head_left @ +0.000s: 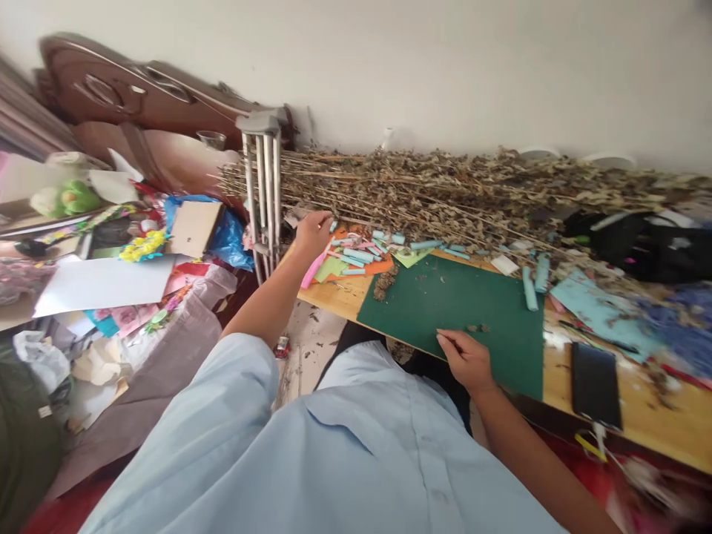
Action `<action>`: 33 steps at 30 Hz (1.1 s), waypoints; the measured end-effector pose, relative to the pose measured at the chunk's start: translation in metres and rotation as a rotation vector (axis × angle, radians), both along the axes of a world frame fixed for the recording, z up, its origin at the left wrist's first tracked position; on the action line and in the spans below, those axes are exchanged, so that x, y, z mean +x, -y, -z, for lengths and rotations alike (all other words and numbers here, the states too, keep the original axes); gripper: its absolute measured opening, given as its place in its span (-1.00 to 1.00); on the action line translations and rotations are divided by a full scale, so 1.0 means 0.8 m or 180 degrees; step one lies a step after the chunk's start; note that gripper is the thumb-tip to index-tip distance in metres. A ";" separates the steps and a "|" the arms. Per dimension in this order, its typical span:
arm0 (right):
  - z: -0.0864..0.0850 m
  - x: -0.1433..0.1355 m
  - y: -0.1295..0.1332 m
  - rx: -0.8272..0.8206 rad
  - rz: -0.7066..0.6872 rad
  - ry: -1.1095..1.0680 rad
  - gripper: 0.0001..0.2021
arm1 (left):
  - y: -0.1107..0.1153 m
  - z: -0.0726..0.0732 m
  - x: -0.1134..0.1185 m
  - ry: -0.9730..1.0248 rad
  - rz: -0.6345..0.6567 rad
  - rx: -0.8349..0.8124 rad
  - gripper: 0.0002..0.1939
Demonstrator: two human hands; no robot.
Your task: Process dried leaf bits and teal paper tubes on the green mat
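Observation:
My left hand (314, 234) is closed, its fingers curled, at the left end of a pile of rolled paper tubes (359, 256), mostly light blue with some pink. A pale blue bit shows at its fingertips; whether it is held, I cannot tell. Beneath the tubes lie orange and green paper sheets (330, 268). My right hand (466, 360) is also closed, thumb against the fingers, over the near edge of a green cutting mat (445, 297). What it holds, if anything, is hidden. Crumbled dried plant bits (478, 328) lie just beyond it, and a larger dried clump (385, 283) rests at the mat's left edge.
Long dried plant stalks (400, 185) are heaped along the wall. A pair of crutches (264, 185) stands left of the table. At the right are a black phone (595, 386) with a cable, blue paper (604, 311) and a black bag (650, 245). Clutter covers the left side.

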State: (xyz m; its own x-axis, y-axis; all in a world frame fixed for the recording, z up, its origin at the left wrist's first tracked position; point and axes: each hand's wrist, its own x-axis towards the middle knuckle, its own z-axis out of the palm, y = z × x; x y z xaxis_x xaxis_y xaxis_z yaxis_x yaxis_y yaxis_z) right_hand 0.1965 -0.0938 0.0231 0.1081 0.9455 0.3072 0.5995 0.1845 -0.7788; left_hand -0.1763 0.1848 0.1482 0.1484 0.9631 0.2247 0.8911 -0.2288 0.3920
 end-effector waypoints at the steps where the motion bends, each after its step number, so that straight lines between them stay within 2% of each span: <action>1: -0.002 -0.001 0.000 -0.0021 0.0001 0.0017 -0.70 | 0.026 0.009 0.017 0.0213 0.0152 0.0126 -0.57; 3: -0.005 -0.003 0.000 -0.0062 -0.0024 0.0047 -0.70 | 0.083 0.035 0.052 0.0523 0.0395 0.0053 -0.60; 7: -0.004 -0.006 -0.001 0.0020 -0.0082 0.0157 -0.71 | 0.189 0.092 0.119 0.0975 0.0963 -0.0479 -0.66; 9: -0.001 -0.007 -0.002 0.0067 -0.0172 0.0205 -0.71 | 0.225 0.113 0.148 0.1185 0.1085 -0.0601 -0.71; 11: 0.001 -0.007 -0.003 0.0069 -0.0161 0.0250 -0.71 | 0.246 0.126 0.173 0.1281 0.1165 -0.0726 -0.73; 13: 0.003 -0.007 -0.005 0.0091 -0.0160 0.0255 -0.72 | 0.253 0.132 0.192 0.1322 0.1356 -0.0809 -0.74; 16: 0.006 -0.007 -0.007 0.0179 -0.0151 0.0219 -0.71 | 0.246 0.138 0.208 0.1315 0.1640 -0.0729 -0.73; 21: 0.009 -0.005 -0.006 0.0150 -0.0042 -0.0105 -0.74 | 0.231 0.149 0.210 0.1290 0.1699 -0.0616 -0.77; 25: 0.004 0.009 -0.018 0.0177 0.0337 -0.0096 -0.72 | 0.231 0.156 0.208 0.1525 0.1750 -0.0436 -0.80; 29: -0.010 0.044 -0.065 0.0057 0.0557 0.0630 -0.67 | 0.232 0.157 0.207 0.1574 0.1846 -0.0397 -0.83; 33: -0.022 0.075 -0.139 -0.0704 0.0327 0.1575 -0.53 | 0.231 0.158 0.207 0.1624 0.1923 -0.0400 -0.82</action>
State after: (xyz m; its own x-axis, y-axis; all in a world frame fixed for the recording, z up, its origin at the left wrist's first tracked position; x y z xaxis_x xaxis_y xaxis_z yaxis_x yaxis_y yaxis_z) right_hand 0.2562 0.0172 0.0406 0.0963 0.9855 0.1399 0.9102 -0.0303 -0.4131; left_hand -0.0108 -0.0003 0.0221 0.5607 0.7715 0.3008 0.3311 -0.5418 0.7726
